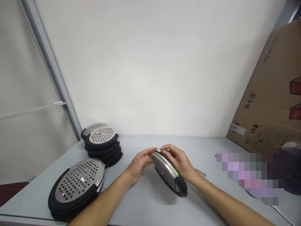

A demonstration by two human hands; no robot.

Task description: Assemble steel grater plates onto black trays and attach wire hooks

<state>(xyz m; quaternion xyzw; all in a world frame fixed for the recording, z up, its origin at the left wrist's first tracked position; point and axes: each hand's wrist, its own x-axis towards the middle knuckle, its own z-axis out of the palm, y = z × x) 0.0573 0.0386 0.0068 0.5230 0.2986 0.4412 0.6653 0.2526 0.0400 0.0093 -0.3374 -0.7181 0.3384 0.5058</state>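
Near the middle of the table, a round perforated metal disc (164, 171) with black edge sections is held tilted, its lower end raised off the surface. It looks like layers stacked together, with a yellow-green strip along the edge. My right hand (177, 160) is closed round its upper right side, thumb and fingers at the top edge. At the upper left edge, the fingers of my left hand (140, 163) close on the disc. A small shiny part shows between the fingertips; its kind is unclear. Behind my right wrist lies a thin metal piece (200, 172).
Similar black-edged discs lie at the left, in a front pile (77, 182) and a taller back stack (103, 138). A large cardboard box (265, 94) leans at the right, beside a blurred-out patch (246, 179). A white wall (150, 69) rises behind the table (136, 201).
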